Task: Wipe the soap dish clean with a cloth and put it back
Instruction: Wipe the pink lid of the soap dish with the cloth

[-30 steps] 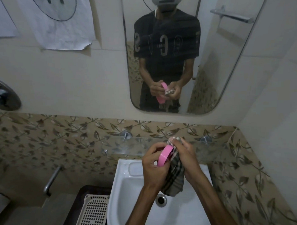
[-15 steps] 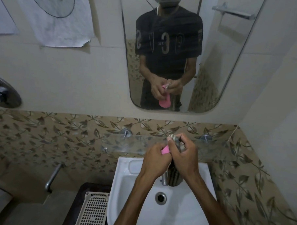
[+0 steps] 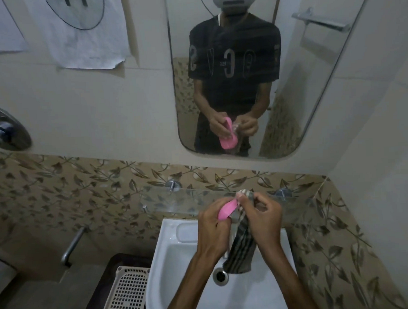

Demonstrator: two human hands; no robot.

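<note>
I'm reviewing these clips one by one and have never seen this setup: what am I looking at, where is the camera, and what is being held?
There is no machine here: a person works with bare hands, and the camera sits on their head, looking down over a white sink. The left hand grips a pink soap dish. The right hand pinches a striped cloth against the dish's upper end; the rest of the cloth hangs over the basin. The mirror above reflects the same person and hands. A glass shelf runs along the wall behind the hands.

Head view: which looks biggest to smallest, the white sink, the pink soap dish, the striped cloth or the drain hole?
1. white sink
2. striped cloth
3. pink soap dish, partly hidden by fingers
4. drain hole
</note>
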